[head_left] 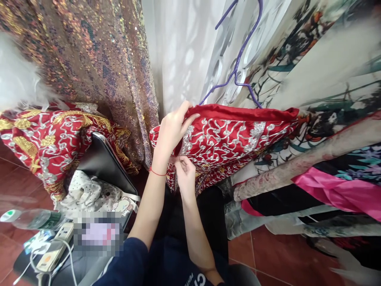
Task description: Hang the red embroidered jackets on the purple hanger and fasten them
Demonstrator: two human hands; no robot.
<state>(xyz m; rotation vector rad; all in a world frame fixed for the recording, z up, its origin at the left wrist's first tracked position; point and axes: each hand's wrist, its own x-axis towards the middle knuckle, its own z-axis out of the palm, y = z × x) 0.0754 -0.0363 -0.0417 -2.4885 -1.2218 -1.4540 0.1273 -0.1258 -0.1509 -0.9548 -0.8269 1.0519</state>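
Here, left hand [172,129] gripping red embroidered garment [232,139], right hand [185,174] pinching underneath

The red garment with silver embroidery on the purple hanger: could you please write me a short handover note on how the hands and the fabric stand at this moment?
Left hand: grips the upper edge of the red satin garment with silver embroidery, fingers curled over the fold.
Right hand: lower down, fingers pinching the garment's edge beneath the left wrist.
The garment hangs from a purple wire hanger, among other printed fabrics on the right.
A second red and gold embroidered cloth lies draped to the left, untouched, beside a clear plastic bottle on the floor.
Done: garment is on the hanger. Left: whatever the fingers are fastening at the edge is hidden from view.
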